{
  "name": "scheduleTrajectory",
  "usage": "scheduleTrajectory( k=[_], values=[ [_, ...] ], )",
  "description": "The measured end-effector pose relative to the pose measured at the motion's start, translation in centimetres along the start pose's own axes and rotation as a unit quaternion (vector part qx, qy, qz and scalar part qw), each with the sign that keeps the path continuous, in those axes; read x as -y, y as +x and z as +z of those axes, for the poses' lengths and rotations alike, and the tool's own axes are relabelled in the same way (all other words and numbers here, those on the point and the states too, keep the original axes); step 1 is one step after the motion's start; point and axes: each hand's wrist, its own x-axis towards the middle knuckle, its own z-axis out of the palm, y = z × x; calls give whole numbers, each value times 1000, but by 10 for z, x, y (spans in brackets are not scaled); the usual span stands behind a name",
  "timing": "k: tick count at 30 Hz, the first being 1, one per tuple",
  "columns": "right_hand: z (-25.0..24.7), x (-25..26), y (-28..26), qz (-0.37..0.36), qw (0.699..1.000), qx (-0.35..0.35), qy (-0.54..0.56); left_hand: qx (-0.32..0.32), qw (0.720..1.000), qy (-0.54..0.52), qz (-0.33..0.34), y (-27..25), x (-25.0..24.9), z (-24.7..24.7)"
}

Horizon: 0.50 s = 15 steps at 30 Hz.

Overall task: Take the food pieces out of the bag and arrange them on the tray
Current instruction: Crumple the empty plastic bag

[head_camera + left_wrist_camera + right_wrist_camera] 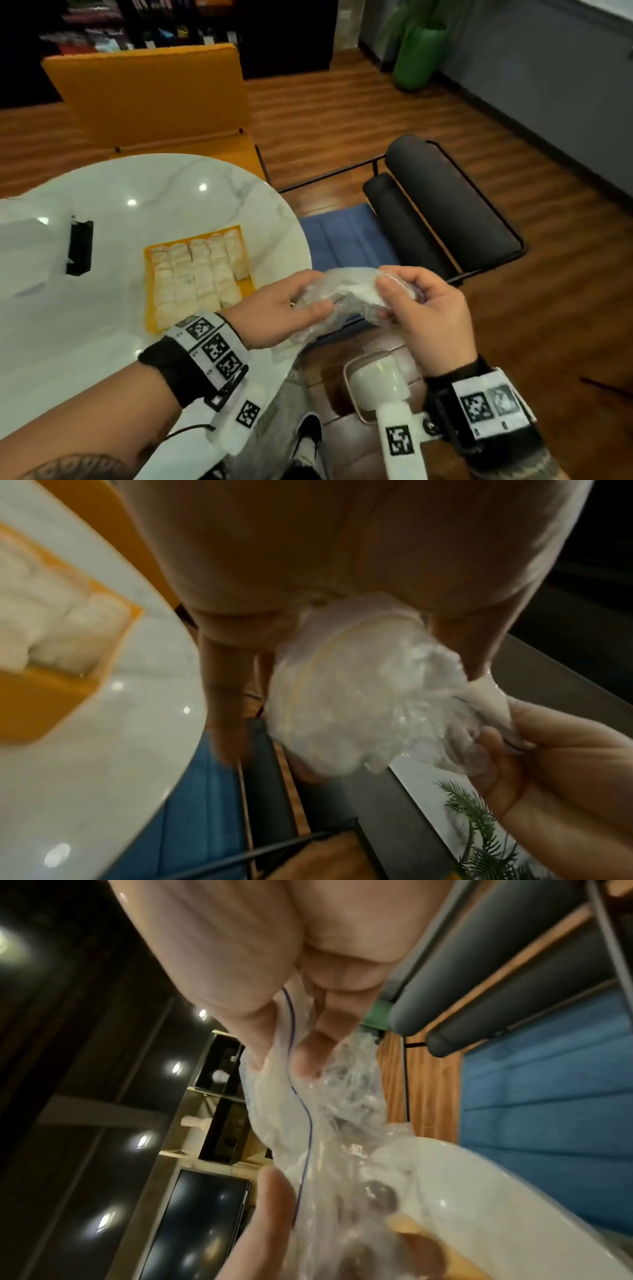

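tray [148, 260]: orange
food pieces [197, 277]: pale cream-white
bag [342, 298]: clear, thin blue line
table [113, 192]: white with grey marbling
chair [154, 96]: mustard yellow
seat cushion [342, 236]: blue
wrist bands [212, 346]: white, black square codes

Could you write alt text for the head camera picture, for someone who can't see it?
Both hands, left hand and right hand, hold a crumpled clear plastic bag just past a white table's edge. On it, an orange tray holds rows of pale food pieces.
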Motion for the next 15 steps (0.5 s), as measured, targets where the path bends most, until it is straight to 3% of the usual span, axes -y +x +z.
scheduleTrajectory(
  k=[3,5,7,9,10,11,13,15],
  values=[
    [-2,-33,-13,-66,988,16,-137,-110,990,-76,-41,26,14,35],
    [6,-60,-24,-51,978,81,-185,-123,982,-102,-97,44,28,63],
    [14,-89,-37,7,967,137,-214,-55,956,-220,-188,49,30,84],
    [9,-125,-43,62,963,123,-232,58,878,-397,-259,51,36,101],
    [3,-141,-44,81,963,112,-233,94,864,-415,-270,50,44,105],
    [-4,-160,-45,97,963,101,-231,111,868,-393,-283,48,53,105],
    [-19,-196,-48,142,966,65,-204,135,903,-264,-310,39,76,101],
    [-35,-230,-48,239,955,12,-173,112,954,-47,-275,28,107,85]
  ],
)
